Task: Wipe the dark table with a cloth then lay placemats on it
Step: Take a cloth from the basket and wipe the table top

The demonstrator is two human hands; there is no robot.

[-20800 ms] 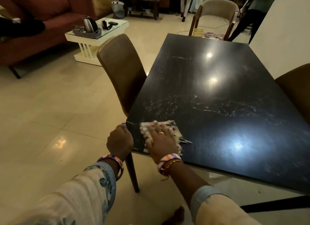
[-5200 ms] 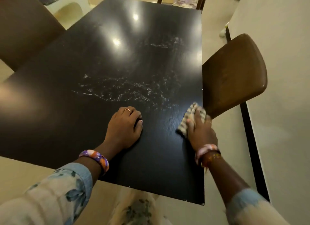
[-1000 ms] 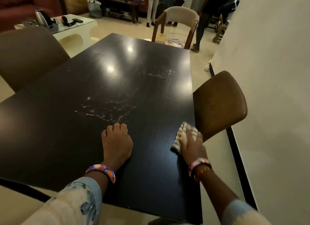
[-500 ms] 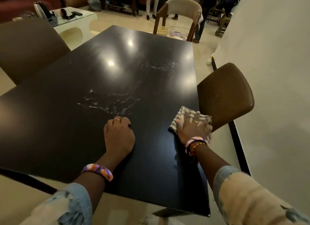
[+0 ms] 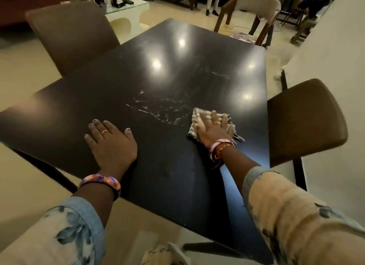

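The dark table (image 5: 167, 77) fills the middle of the head view, with whitish smears (image 5: 162, 109) near its centre. A striped cloth (image 5: 199, 118) lies on the right part of the top, under my right hand (image 5: 214, 129), which presses it flat with spread fingers. My left hand (image 5: 110, 144) rests flat on the bare tabletop to the left, fingers straight. No placemats lie on the table.
Brown chairs stand at the table's left (image 5: 73, 33) and right (image 5: 304, 120) sides. A beige chair (image 5: 256, 4) at the far end holds a patterned item (image 5: 244, 36) on its seat. A white side table (image 5: 126, 12) and people's legs are beyond.
My right hand has slid the cloth leftward from the table's right edge toward the smears. My left hand has flattened and shifted left on the top.
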